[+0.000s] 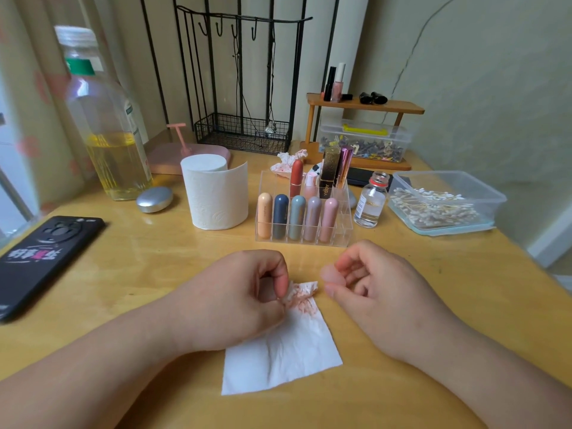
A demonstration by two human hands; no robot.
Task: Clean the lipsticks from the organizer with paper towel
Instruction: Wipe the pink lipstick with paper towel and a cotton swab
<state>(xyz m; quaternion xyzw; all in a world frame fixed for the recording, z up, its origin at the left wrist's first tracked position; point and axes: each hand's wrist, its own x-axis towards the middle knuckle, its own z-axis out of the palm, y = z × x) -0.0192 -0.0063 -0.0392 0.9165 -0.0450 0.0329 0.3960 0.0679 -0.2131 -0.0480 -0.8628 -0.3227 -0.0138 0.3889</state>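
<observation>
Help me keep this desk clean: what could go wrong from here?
1. The white paper towel pinched by the left hand carries red smears that could rub onto the wooden table.
2. The small clear glass bottle stands uncapped beside the clear acrylic organizer; a reaching right hand might tip it.
3. The blurred pale pink item pinched in that hand could slip.

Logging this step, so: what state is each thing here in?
left hand: pinches paper towel
paper towel: top bunched, red-stained
right hand: holds blurred pink piece
small bottle: uncapped
swab box: open
large bottle: capped, part full
front lipsticks: capped, upright
</observation>
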